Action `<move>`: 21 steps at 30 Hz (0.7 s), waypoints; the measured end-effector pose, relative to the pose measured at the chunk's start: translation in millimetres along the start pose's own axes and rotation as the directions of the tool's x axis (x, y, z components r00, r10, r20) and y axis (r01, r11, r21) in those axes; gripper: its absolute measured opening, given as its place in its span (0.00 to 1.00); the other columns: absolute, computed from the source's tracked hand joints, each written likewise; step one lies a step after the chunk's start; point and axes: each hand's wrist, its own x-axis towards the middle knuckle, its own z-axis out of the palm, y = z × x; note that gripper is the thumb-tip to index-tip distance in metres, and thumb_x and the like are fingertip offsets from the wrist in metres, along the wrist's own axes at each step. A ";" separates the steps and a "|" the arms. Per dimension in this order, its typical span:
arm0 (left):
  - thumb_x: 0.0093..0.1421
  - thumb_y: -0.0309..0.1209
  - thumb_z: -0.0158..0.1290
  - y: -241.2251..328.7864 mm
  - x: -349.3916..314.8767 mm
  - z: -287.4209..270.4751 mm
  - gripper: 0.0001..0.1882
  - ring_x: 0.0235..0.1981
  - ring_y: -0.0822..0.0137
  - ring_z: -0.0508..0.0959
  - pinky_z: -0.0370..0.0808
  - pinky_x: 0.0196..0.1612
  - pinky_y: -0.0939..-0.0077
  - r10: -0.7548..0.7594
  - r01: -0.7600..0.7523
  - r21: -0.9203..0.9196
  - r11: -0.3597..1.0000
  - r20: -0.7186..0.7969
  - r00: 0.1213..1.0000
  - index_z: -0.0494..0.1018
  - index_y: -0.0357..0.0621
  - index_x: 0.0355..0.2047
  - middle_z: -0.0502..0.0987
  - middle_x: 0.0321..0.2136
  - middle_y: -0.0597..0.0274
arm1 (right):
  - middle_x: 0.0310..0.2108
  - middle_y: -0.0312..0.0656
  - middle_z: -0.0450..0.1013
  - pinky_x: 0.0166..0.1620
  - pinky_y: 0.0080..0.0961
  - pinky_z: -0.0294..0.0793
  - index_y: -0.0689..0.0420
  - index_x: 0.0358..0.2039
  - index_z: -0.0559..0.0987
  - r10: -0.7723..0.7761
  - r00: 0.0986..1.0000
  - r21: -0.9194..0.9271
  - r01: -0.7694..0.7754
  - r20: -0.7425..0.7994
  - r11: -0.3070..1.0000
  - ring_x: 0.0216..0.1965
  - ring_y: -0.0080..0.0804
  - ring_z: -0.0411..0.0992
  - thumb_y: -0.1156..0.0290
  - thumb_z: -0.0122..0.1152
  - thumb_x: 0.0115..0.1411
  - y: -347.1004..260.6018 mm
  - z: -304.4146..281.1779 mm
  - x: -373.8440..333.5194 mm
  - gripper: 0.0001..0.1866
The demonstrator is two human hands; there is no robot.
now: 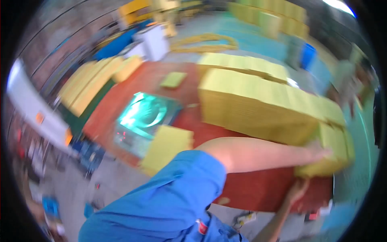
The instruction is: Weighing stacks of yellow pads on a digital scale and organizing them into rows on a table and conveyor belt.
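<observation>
My left arm, in a blue sleeve, reaches across the table to the right. At its end my left hand [320, 154] lies against the nearest block of yellow sheets [340, 147], its fingers smeared by motion. My right hand [297, 190] is below it, at the lower near edge of the same block. Its fingers are blurred and partly hidden by the block, so their grip does not show. Behind the block runs a long row of stacked yellow sheets [258, 105]. Left of my forearm, a single yellow sheet [167, 147] overlaps a shiny, green-lit plate [143, 115].
The red table [258, 191] carries a small yellow pad [173, 80] at its far side. More yellow stacks [92, 82] stand at the left. A person [348, 82] is at the far right, near a blue bin [308, 56]. Yellow stacks [270, 18] stand at the back.
</observation>
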 end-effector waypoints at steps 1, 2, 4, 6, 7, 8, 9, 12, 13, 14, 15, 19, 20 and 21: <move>0.54 0.48 0.58 16.5 -19.7 -16.9 0.41 0.53 0.39 0.73 0.71 0.56 0.57 0.011 -0.012 0.135 0.991 0.007 1.000 0.64 0.21 0.56 0.73 0.50 0.29 | 0.59 0.53 0.68 0.62 0.36 0.66 0.67 0.59 0.69 -0.014 1.000 -0.022 0.014 -0.020 1.000 0.58 0.42 0.68 0.81 0.54 0.61 21.4 -8.2 5.1 0.24; 0.54 0.45 0.57 28.3 -49.3 -44.4 0.41 0.56 0.39 0.70 0.68 0.59 0.58 0.069 -0.073 0.099 0.992 0.045 0.997 0.61 0.21 0.57 0.70 0.54 0.28 | 0.59 0.54 0.69 0.61 0.36 0.68 0.68 0.58 0.70 0.049 0.999 0.043 -0.048 -0.022 0.998 0.58 0.44 0.69 0.81 0.52 0.62 24.3 -6.5 5.6 0.23; 0.53 0.42 0.58 45.2 -101.1 -108.2 0.40 0.58 0.43 0.70 0.68 0.60 0.61 0.095 -0.092 0.128 0.987 -0.015 0.995 0.61 0.23 0.58 0.69 0.56 0.32 | 0.56 0.52 0.71 0.58 0.36 0.71 0.68 0.58 0.70 0.015 0.999 0.091 -0.012 -0.036 0.996 0.56 0.45 0.70 0.82 0.50 0.62 14.5 6.0 7.2 0.23; 0.54 0.40 0.59 54.4 -172.0 -181.2 0.39 0.57 0.48 0.71 0.69 0.59 0.64 0.075 -0.074 0.094 0.993 -0.011 0.997 0.61 0.27 0.60 0.70 0.56 0.37 | 0.56 0.50 0.70 0.59 0.34 0.69 0.67 0.58 0.70 -0.045 0.995 0.313 0.016 0.084 0.949 0.57 0.42 0.69 0.79 0.47 0.63 -102.9 35.6 -21.6 0.22; 0.55 0.40 0.59 59.9 -210.2 -211.3 0.39 0.57 0.51 0.71 0.69 0.59 0.66 0.051 -0.051 0.015 0.999 -0.013 0.999 0.61 0.30 0.62 0.71 0.56 0.39 | 0.57 0.48 0.69 0.60 0.33 0.67 0.66 0.59 0.70 -0.079 0.987 0.483 0.003 0.138 0.876 0.57 0.39 0.68 0.77 0.45 0.65 -174.5 38.1 -50.3 0.22; 0.55 0.40 0.58 54.0 -233.8 -236.7 0.38 0.58 0.51 0.71 0.68 0.59 0.66 0.060 -0.055 0.062 0.997 -0.080 0.995 0.61 0.29 0.62 0.70 0.57 0.39 | 0.57 0.48 0.69 0.60 0.33 0.67 0.66 0.59 0.70 -0.101 0.983 0.494 0.013 0.152 0.870 0.57 0.39 0.68 0.77 0.45 0.65 -236.9 38.3 -77.2 0.22; 0.56 0.40 0.58 45.4 -254.1 -260.3 0.38 0.59 0.52 0.71 0.68 0.60 0.66 0.071 -0.057 0.104 0.993 -0.135 0.988 0.61 0.29 0.62 0.70 0.57 0.39 | 0.56 0.48 0.70 0.58 0.33 0.67 0.66 0.58 0.70 -0.209 0.961 0.568 0.071 0.183 0.820 0.56 0.38 0.69 0.77 0.44 0.64 -295.3 36.8 -105.2 0.22; 0.57 0.42 0.58 44.1 -349.3 -328.6 0.39 0.61 0.52 0.69 0.66 0.62 0.66 0.009 0.028 0.146 0.989 -0.251 0.968 0.61 0.29 0.62 0.68 0.59 0.39 | 0.52 0.48 0.71 0.56 0.32 0.68 0.67 0.57 0.71 -0.395 0.891 0.694 0.138 0.224 0.706 0.52 0.36 0.69 0.78 0.42 0.62 -406.3 53.3 -198.8 0.23; 0.57 0.43 0.58 39.7 -387.4 -355.1 0.39 0.61 0.51 0.68 0.66 0.62 0.65 -0.002 0.049 0.157 0.986 -0.283 0.959 0.61 0.29 0.62 0.67 0.60 0.39 | 0.51 0.48 0.72 0.55 0.31 0.68 0.68 0.57 0.71 -0.470 0.848 0.751 0.139 0.246 0.645 0.50 0.36 0.70 0.79 0.41 0.61 -435.0 62.4 -232.7 0.23; 0.58 0.45 0.58 33.0 -420.0 -381.2 0.39 0.62 0.51 0.67 0.65 0.62 0.65 -0.013 0.067 0.168 0.984 -0.302 0.953 0.61 0.29 0.62 0.67 0.60 0.39 | 0.48 0.48 0.73 0.53 0.31 0.68 0.68 0.55 0.72 -0.508 0.815 0.736 0.159 0.278 0.658 0.48 0.34 0.70 0.78 0.41 0.60 -458.5 69.8 -266.1 0.23; 0.58 0.45 0.58 23.5 -450.5 -405.8 0.39 0.62 0.51 0.67 0.65 0.62 0.65 -0.006 0.066 0.177 0.982 -0.317 0.948 0.61 0.29 0.62 0.67 0.60 0.39 | 0.47 0.47 0.73 0.53 0.31 0.68 0.68 0.53 0.73 -0.547 0.786 0.783 0.136 0.288 0.608 0.47 0.33 0.70 0.77 0.43 0.60 -480.2 79.2 -302.0 0.22; 0.59 0.47 0.56 -11.3 -572.5 -507.6 0.40 0.63 0.51 0.67 0.65 0.62 0.65 0.012 0.091 0.222 0.971 -0.425 0.905 0.61 0.30 0.62 0.67 0.60 0.41 | 0.43 0.46 0.75 0.51 0.31 0.70 0.67 0.49 0.74 -0.597 0.637 0.798 -0.046 0.487 0.601 0.45 0.33 0.72 0.77 0.45 0.60 -536.0 137.3 -431.6 0.18; 0.60 0.47 0.56 -21.8 -600.3 -525.6 0.39 0.63 0.52 0.66 0.66 0.62 0.65 -0.045 0.144 0.168 0.975 -0.487 0.872 0.62 0.30 0.62 0.67 0.61 0.41 | 0.43 0.46 0.75 0.51 0.31 0.70 0.67 0.49 0.74 -0.612 0.619 0.803 -0.051 0.493 0.594 0.45 0.33 0.72 0.77 0.45 0.60 -551.2 153.9 -458.3 0.18; 0.60 0.48 0.56 -28.4 -626.4 -550.1 0.39 0.63 0.54 0.66 0.67 0.61 0.64 -0.141 0.176 0.027 0.984 -0.483 0.864 0.61 0.32 0.63 0.66 0.61 0.44 | 0.45 0.45 0.74 0.52 0.30 0.72 0.67 0.51 0.73 -0.523 0.528 0.718 -0.281 0.670 0.637 0.47 0.33 0.73 0.80 0.46 0.60 -569.1 164.5 -486.7 0.18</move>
